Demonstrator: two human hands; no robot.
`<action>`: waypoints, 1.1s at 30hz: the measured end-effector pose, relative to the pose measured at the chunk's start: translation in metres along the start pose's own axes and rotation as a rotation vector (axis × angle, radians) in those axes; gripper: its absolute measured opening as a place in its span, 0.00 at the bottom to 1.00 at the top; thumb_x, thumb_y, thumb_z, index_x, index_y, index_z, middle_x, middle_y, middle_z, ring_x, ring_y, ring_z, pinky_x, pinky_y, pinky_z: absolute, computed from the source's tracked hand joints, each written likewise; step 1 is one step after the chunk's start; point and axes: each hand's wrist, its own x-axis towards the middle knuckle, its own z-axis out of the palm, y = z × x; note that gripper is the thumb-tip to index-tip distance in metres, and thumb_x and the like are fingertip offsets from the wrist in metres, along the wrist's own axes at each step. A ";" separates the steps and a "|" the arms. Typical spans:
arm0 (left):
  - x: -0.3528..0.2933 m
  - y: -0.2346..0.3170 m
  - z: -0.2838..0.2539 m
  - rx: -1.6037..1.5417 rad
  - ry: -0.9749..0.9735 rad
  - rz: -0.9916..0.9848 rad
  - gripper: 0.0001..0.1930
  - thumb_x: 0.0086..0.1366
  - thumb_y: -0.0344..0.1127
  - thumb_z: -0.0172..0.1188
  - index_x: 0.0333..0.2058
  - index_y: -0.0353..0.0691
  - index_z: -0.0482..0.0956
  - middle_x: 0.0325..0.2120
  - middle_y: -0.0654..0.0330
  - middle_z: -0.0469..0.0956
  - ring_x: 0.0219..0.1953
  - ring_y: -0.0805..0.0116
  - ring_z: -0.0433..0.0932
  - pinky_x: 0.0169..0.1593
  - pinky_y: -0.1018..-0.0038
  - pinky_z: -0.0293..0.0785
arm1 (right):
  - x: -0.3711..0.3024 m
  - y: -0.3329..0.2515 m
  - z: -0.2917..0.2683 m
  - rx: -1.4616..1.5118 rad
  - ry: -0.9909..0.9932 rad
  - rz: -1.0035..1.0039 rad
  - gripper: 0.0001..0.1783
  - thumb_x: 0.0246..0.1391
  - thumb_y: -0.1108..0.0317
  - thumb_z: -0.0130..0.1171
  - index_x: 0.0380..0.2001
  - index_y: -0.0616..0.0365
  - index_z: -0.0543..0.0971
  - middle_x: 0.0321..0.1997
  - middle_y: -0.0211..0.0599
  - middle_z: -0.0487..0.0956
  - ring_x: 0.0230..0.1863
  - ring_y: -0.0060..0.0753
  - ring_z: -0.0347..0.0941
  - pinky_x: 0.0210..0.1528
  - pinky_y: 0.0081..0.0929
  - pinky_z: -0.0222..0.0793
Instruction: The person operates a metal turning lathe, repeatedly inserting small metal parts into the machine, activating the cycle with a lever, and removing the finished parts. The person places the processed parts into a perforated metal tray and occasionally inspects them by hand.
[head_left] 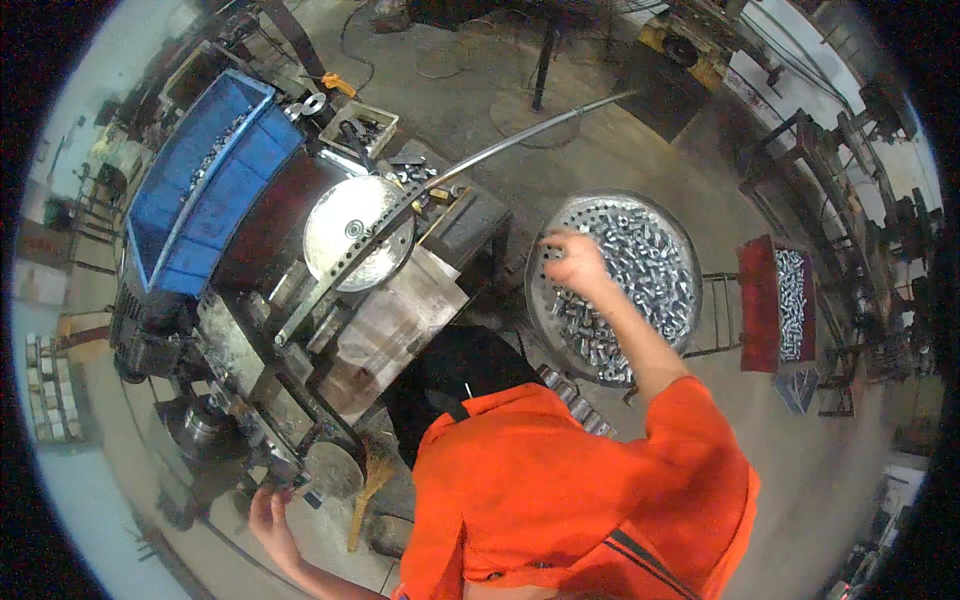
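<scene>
My right hand point(575, 258) is over the left part of a round metal tray point(537, 300) with a perforated border. Its fingers are curled closed; whatever they may hold is too small to make out. Short shiny metal cylinders point(640, 260) lie heaped in the tray. Down at the lower left, my left hand point(268, 512) has its fingers drawn together at the machine's near end, beside a round metal plate point(333, 470). Something small and dark is at those fingertips, but its kind cannot be seen.
A perforated metal bar point(345, 268) crosses a round shiny disc point(345, 225) on the machine. Behind stand a blue bin point(185, 210) and a small tray of tools point(385, 118). Right of the round tray is a red bin point(757, 300) of metal parts. A brush point(362, 505) stands near my left arm.
</scene>
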 end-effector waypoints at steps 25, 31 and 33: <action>-0.013 0.010 -0.015 0.052 0.057 0.018 0.15 0.55 0.34 0.57 0.40 0.32 0.73 0.27 0.58 0.78 0.29 0.73 0.74 0.35 0.76 0.70 | 0.026 0.135 -0.026 -0.619 -0.291 -0.201 0.16 0.27 0.62 0.58 0.19 0.65 0.75 0.28 0.55 0.74 0.32 0.53 0.71 0.38 0.41 0.67; -0.017 0.011 0.004 -0.343 0.086 0.039 0.10 0.58 0.25 0.47 0.38 0.30 0.73 0.26 0.58 0.78 0.30 0.74 0.76 0.38 0.77 0.70 | 0.029 0.025 -0.031 -0.025 -0.092 -0.332 0.14 0.29 0.70 0.54 0.25 0.60 0.81 0.35 0.48 0.75 0.39 0.46 0.72 0.43 0.30 0.67; -0.001 0.024 0.021 -0.424 0.009 0.126 0.11 0.59 0.26 0.47 0.40 0.29 0.72 0.29 0.56 0.77 0.31 0.73 0.76 0.39 0.77 0.71 | 0.017 -0.063 -0.022 0.214 -0.216 -0.229 0.20 0.29 0.81 0.47 0.30 0.63 0.80 0.43 0.46 0.73 0.43 0.40 0.71 0.44 0.23 0.64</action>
